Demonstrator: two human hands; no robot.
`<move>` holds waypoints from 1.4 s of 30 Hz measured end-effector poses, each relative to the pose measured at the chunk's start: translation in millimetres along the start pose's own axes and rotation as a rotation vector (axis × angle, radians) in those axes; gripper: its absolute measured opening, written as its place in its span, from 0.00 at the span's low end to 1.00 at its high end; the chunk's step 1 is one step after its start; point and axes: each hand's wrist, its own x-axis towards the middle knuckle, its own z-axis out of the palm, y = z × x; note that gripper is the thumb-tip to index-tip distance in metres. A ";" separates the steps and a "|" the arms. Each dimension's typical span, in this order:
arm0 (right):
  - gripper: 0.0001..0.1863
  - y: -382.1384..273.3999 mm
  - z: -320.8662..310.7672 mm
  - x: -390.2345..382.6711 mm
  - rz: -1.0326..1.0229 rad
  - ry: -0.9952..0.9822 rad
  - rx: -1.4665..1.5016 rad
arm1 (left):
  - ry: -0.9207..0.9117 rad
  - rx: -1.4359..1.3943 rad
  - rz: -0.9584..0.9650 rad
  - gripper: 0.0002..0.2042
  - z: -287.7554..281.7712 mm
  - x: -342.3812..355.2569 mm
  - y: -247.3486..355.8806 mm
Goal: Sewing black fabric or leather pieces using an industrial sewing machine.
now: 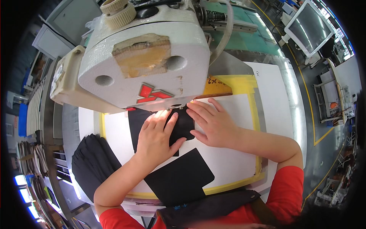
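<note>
A white industrial sewing machine head (145, 68) hangs over a white work board (225, 168) edged with yellow tape. Under it lies a black fabric piece (139, 129). My left hand (156, 139) rests on this piece with fingers apart, its fingertips partly hidden beneath the machine. My right hand (213, 124) is at the piece's right edge, fingers stretched out, beside the needle area. An amber wedge-shaped plate (217, 89) sits behind my right hand. A second black piece (179, 177) lies nearer me, below my hands.
A stack of black fabric pieces (91, 164) lies at the left of the board. A monitor (309, 26) stands at upper right, above a floor with yellow lines. Racks of hanging material (28, 164) are at the far left, and a glass-topped surface (248, 34) lies behind the machine.
</note>
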 end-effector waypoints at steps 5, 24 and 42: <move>0.30 -0.1 3.2 2.0 -0.001 0.033 0.024 | 0.027 -0.022 -0.031 0.31 -5.0 0.5 4.3; 0.28 -29.6 -13.8 25.8 -0.218 -0.104 0.200 | 0.362 0.354 -1.239 0.15 -79.3 -180.0 -42.4; 0.27 -30.0 31.8 14.5 -0.149 -0.026 -0.019 | 0.362 -0.041 -1.014 0.17 -53.1 -245.2 -107.6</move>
